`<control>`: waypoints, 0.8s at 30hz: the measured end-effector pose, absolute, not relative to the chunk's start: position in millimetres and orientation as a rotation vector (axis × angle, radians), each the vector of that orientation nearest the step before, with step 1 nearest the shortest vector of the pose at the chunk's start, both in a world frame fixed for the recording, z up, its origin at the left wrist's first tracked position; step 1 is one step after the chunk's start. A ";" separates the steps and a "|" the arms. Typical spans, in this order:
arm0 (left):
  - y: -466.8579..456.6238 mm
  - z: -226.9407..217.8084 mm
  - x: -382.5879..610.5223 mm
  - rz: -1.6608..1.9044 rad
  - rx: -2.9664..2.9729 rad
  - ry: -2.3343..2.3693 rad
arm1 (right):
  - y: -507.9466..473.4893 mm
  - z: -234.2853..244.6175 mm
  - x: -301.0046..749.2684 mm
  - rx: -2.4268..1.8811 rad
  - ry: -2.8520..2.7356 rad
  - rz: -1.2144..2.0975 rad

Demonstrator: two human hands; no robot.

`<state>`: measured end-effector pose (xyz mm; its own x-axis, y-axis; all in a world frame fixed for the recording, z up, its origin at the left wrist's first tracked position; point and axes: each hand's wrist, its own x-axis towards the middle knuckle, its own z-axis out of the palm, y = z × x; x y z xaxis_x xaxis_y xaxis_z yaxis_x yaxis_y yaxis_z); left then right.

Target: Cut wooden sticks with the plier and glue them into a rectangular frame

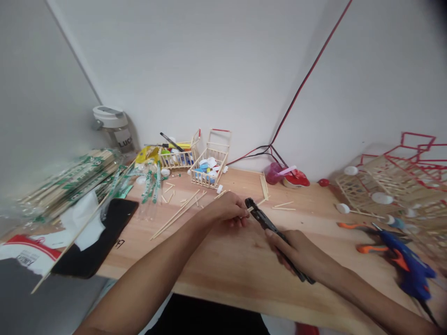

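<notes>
White walls meet behind a wooden tabletop [223, 274]. On it, the left hand [226, 209] pinches a short wooden stick [250, 209], its end reaching the jaws of black-handled cutters [270, 228], while the right hand [296, 253] clenches the cutter handles. Stick stock is light, stiff and brittle: take hold close to the jaws. Grip the cutters at the handles. Loose sticks [178, 214] lie left of the hands, a stick-built crate [209, 170] stands beyond them, and a blue hot glue gun [410, 267] lies well right.
</notes>
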<state>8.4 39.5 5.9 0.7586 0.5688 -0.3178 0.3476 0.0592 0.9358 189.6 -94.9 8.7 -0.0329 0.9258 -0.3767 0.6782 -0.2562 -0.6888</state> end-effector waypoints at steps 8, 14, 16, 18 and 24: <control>44.6 -9.1 9.8 0.117 1.480 0.721 | -97.2 11.7 189.4 -1.897 -1.754 1.134; 45.0 -8.1 9.3 0.117 1.406 0.683 | -98.9 11.5 189.6 -1.872 -1.727 1.110; 45.5 -8.7 9.1 0.133 1.415 0.660 | -97.7 11.0 191.0 -1.868 -1.734 1.087; 46.2 -7.8 7.6 0.135 1.461 0.647 | -95.8 10.0 194.0 -1.882 -1.741 1.073; 45.9 19.8 -10.2 0.180 1.781 0.807 | -86.1 10.6 208.1 -1.961 -1.493 1.123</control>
